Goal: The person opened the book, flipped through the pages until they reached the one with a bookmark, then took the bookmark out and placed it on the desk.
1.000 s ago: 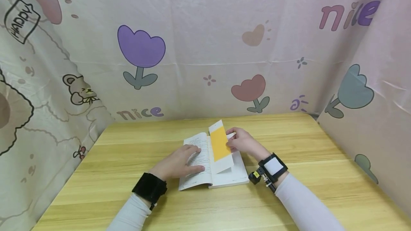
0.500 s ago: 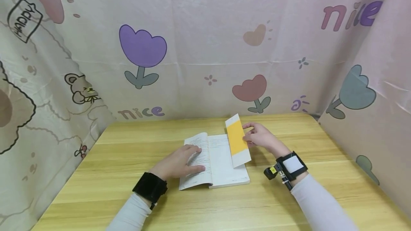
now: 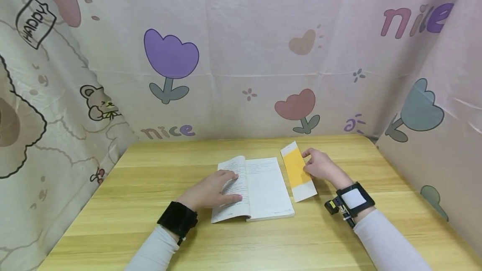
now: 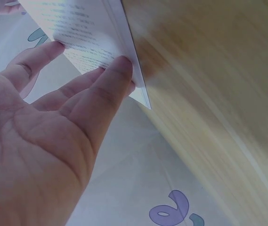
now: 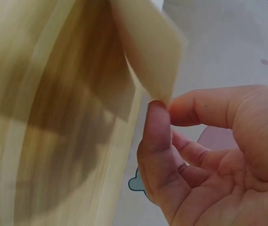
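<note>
An open book (image 3: pixel 268 191) lies on the table, its left pages bulging up in a curve. My left hand (image 3: pixel 211 189) rests on the printed left page with fingers spread; in the left wrist view its fingertips touch the page (image 4: pixel 77 23). To the right of the book, my right hand (image 3: pixel 321 166) pinches the long edge of a yellow-and-white bookmark (image 3: pixel 295 168). The right wrist view shows the bookmark (image 5: pixel 155 52) between thumb and fingertip, tilted, its shadow falling on the wood.
The light wooden table (image 3: pixel 150 170) runs back to a printed curtain (image 3: pixel 233 112), which also hangs along both sides. Each wrist wears a black strap; a small camera (image 3: pixel 332 206) sticks out from the right one.
The right hand has carried the bookmark rightward, from over the book's right page to beside the book, and lowered it toward the table. The left hand stays on the left page.
</note>
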Motion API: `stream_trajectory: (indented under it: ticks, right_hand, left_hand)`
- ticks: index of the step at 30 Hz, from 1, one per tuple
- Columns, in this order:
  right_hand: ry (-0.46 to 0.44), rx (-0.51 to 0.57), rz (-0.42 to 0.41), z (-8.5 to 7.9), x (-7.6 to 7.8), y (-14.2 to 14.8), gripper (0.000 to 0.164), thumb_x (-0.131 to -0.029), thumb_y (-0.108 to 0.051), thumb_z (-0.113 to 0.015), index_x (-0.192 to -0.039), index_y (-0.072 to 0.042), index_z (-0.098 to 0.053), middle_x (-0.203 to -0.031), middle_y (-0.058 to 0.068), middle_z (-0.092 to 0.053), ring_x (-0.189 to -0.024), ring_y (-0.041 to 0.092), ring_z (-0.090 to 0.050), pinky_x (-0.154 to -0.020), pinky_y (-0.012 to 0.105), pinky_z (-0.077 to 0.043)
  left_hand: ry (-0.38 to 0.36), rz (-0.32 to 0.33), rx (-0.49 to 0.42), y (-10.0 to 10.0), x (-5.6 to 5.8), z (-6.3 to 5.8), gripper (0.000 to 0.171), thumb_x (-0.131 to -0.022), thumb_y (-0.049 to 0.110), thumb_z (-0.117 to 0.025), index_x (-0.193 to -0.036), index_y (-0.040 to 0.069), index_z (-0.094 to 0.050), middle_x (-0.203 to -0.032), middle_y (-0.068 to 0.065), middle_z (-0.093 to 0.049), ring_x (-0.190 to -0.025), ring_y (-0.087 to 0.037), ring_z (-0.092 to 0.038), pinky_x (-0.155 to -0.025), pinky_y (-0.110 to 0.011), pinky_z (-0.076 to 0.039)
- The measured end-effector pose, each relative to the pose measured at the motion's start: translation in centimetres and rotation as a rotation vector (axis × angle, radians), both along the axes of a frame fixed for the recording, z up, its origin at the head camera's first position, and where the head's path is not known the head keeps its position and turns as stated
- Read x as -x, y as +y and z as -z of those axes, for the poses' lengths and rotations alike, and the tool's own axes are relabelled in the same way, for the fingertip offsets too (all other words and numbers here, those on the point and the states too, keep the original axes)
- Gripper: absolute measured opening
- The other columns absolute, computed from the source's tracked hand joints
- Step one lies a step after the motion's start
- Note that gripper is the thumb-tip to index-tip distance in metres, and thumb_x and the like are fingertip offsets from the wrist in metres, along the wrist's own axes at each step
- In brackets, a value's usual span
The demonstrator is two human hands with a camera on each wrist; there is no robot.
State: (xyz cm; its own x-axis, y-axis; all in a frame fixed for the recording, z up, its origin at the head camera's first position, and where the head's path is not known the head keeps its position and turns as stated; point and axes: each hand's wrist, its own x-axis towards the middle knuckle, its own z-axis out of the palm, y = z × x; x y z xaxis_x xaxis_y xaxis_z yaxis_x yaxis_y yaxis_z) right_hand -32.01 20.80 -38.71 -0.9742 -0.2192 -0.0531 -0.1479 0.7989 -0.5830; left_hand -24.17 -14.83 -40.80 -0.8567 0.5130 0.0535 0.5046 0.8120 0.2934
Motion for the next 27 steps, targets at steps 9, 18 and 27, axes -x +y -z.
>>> stream_trajectory:
  ticks: [9, 18, 27]
  right_hand:
    - [0.012, -0.156, 0.015, 0.7, -0.1, 0.6, 0.041, -0.083, 0.001, -0.061, -0.122, 0.006, -0.051, -0.068, 0.006, -0.048, -0.055, 0.015, -0.046, -0.047, 0.023, -0.039]
    - [0.014, -0.270, -0.002, 1.4, -0.1, 0.4, 0.031, -0.079, 0.005, -0.063, -0.109, 0.001, -0.059, -0.093, 0.016, -0.058, -0.072, 0.024, -0.052, -0.057, 0.029, -0.042]
    - [0.038, -0.293, -0.014, 1.2, 0.0, -0.1, 0.025, -0.080, 0.000, -0.066, -0.104, -0.002, -0.067, -0.104, 0.016, -0.063, -0.079, 0.025, -0.054, -0.060, 0.032, -0.045]
  left_hand:
    - [-0.003, 0.004, -0.003, -0.1, 0.0, 0.0, 0.083, -0.083, 0.070, -0.053, -0.142, 0.012, -0.047, -0.142, -0.010, -0.045, -0.130, -0.024, -0.039, -0.104, -0.041, -0.036]
    - [0.005, 0.012, -0.011, 0.0, 0.0, 0.0, 0.081, -0.084, 0.068, -0.054, -0.141, 0.012, -0.048, -0.141, -0.010, -0.045, -0.130, -0.025, -0.039, -0.103, -0.042, -0.036]
    - [-0.005, 0.005, -0.006, -0.2, 0.0, -0.1, 0.080, -0.084, 0.068, -0.053, -0.142, 0.012, -0.047, -0.142, -0.009, -0.044, -0.131, -0.024, -0.038, -0.104, -0.040, -0.035]
